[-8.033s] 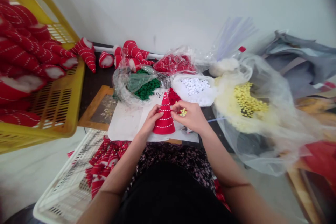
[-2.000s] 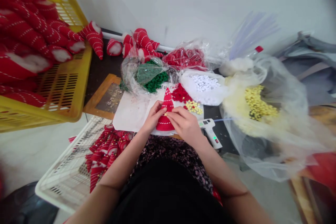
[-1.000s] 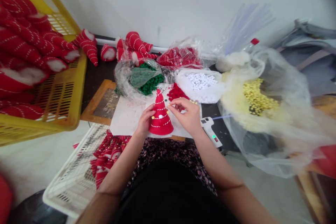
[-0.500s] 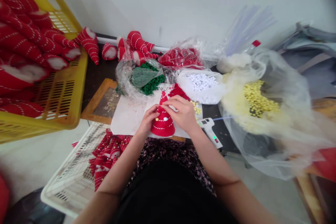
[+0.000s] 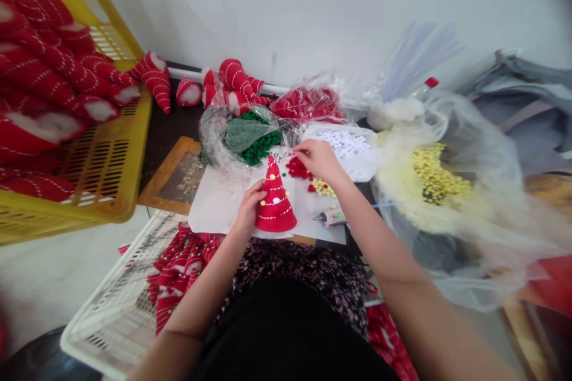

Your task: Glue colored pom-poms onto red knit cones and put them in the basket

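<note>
A red felt cone (image 5: 277, 218) with white dashed stitching stands upright on the white paper (image 5: 218, 199). Yellow and white pom-poms dot its side. My left hand (image 5: 251, 207) grips the cone's left side. My right hand (image 5: 320, 159) is apart from the cone, fingertips pinched just above a small pile of red pom-poms (image 5: 297, 169); whatever lies between them is too small to make out. Below that hand are loose yellow pom-poms (image 5: 322, 188). A glue gun (image 5: 331, 218) rests by my right forearm, its nozzle toward the cone and its rear part hidden by the arm.
Behind the paper are bags of green pom-poms (image 5: 252, 137), red pieces (image 5: 308, 104) and white pom-poms (image 5: 346, 144). A large plastic bag holds yellow pom-poms (image 5: 438, 175) at right. A yellow crate (image 5: 129, 190) of red cones and a white basket (image 5: 96, 315) flank my left.
My right hand has left the cone and moved up and right to the red pom-poms. A yellow pom-pom shows near the cone's top. The glue gun appears turned, nozzle leftward.
</note>
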`<control>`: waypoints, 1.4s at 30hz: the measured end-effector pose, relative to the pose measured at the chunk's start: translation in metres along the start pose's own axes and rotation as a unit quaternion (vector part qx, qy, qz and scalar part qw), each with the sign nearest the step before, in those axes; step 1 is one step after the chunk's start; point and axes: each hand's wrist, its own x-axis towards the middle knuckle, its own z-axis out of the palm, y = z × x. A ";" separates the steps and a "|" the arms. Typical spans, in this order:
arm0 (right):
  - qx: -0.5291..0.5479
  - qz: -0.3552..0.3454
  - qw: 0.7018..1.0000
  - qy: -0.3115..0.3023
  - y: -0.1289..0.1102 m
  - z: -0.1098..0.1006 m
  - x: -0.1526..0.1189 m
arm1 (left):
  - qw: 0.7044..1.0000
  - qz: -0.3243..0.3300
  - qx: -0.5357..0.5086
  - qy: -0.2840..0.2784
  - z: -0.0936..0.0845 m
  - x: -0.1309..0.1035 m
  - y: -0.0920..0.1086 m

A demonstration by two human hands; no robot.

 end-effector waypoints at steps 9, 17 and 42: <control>-0.074 -0.059 0.983 -0.154 -0.039 0.057 0.065 | 1.000 -0.004 -0.011 0.008 -0.002 0.000 -0.002; 0.016 -0.063 0.996 -0.055 -0.026 0.033 0.043 | 1.000 -0.005 -0.003 0.006 -0.005 0.002 -0.005; 0.061 -0.215 0.974 0.046 -0.037 -0.013 -0.041 | 0.986 0.021 0.075 -0.146 0.001 -0.009 0.000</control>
